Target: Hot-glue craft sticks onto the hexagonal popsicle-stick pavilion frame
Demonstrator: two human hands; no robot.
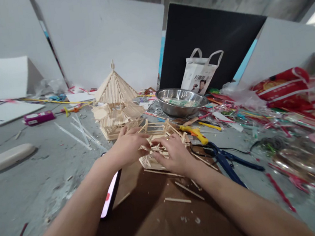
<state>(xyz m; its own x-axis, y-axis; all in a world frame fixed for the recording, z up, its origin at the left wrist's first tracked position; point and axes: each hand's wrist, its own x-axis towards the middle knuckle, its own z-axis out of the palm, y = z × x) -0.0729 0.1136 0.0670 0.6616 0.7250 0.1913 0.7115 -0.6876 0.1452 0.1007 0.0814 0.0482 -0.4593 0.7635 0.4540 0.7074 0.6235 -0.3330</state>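
Note:
A small frame built of thin wooden sticks (159, 131) sits at the far edge of a brown board (159, 218). My left hand (128, 147) rests on its left side, fingers curled over the sticks. On the frame's near right side, my right hand (174, 154) pinches among the sticks with bent fingers. Just behind stands a finished stick pavilion with a pointed roof (116, 100). Loose sticks (182, 198) lie on the board near my right forearm.
A steel bowl (181, 101) stands behind the frame, a yellow glue gun (195, 132) and blue-handled tool (223, 159) to the right. A phone with a lit screen (109, 196) lies by my left forearm. Colourful wrappers and straws litter the right side; white boards lean behind.

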